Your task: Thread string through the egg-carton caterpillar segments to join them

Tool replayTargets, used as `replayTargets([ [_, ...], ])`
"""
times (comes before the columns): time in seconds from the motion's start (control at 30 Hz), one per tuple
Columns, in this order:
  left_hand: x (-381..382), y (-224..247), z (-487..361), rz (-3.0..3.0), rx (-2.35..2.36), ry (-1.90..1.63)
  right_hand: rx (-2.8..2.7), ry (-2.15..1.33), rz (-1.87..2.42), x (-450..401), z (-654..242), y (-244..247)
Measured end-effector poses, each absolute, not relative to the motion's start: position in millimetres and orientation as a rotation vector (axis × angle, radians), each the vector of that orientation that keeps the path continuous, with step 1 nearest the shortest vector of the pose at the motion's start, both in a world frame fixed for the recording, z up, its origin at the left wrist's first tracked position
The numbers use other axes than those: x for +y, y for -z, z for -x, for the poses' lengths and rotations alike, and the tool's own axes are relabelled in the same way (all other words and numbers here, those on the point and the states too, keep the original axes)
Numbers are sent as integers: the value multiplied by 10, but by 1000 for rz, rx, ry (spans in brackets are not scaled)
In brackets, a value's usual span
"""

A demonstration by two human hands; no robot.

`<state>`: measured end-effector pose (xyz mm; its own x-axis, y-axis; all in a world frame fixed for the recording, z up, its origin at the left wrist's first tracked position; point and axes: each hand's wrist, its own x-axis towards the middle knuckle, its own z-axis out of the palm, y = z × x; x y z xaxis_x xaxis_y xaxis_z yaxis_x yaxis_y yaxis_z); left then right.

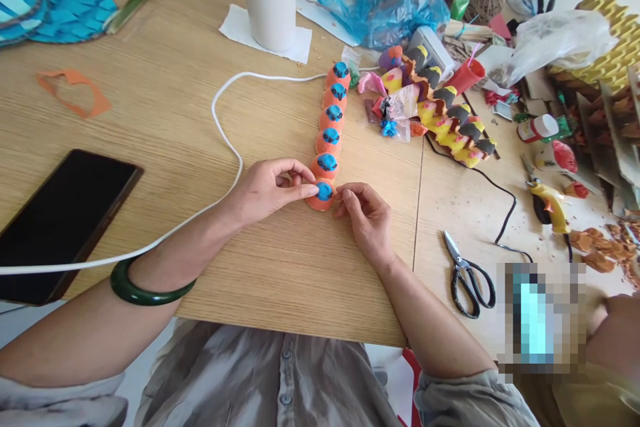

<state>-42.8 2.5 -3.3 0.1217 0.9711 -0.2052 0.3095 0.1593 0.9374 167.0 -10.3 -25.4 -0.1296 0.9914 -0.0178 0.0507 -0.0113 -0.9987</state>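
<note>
An orange bumpy strip (320,205) stands on the wooden table, a row of several domes with blue patches on top, most with small dark marks. My left hand (273,190) touches the nearest dome, thumb tip at the edge of its blue patch and index finger by the dome behind. On the right side of that same dome is my right hand (367,217), thumb and index finger pinched together; whatever is between them is too small to make out. A white cable (240,153) curves past behind my left hand.
A black phone (65,213) lies at left. Behind stands a white cup (270,0). Scissors (470,273), a yellow glue gun (550,207), a painted carton strip (450,113) and craft scraps lie at right. Another person's arm (615,340) shows at lower right.
</note>
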Motion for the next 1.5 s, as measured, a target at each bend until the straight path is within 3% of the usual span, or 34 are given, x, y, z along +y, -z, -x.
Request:
replayTargets([
  [0.4, 100, 113, 451, -1407, 1177, -766, -1373, -1271, 1205, -92, -1673, 307],
  [1.0, 148, 235, 444, -1381, 1238, -882, -1306, -1328, 1192, -82, -1674, 344],
  [1.27, 63, 99, 384, -1016, 1252, -1180, -1281, -1293, 1190, -80, -1671, 369],
  [1.5, -25, -191, 201, -377, 809, -1293, -1413, -961, 1093, -138, -1707, 371],
])
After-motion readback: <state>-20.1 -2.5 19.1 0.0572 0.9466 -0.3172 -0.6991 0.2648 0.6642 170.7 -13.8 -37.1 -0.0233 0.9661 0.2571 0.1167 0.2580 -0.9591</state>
